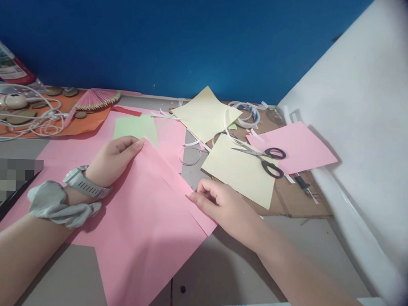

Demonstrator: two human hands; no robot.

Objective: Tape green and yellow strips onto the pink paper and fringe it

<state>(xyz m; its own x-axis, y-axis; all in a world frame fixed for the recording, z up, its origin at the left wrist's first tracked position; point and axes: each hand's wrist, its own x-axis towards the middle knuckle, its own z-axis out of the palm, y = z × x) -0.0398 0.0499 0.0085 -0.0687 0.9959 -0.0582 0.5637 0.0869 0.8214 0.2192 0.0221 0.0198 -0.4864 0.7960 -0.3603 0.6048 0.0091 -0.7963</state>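
One hand, the left hand (114, 161), at nine o'clock from the middle, pinches a corner of the pink sheet (151, 213) at seven. The right hand (217, 199), at five, nips its edge. Scissors (261, 156) lie at three o'clock.

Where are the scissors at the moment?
In the head view, the scissors lie right of centre, mostly on the nearer pale yellow sheet, just beyond the right hand, handles toward the smaller pink sheet.
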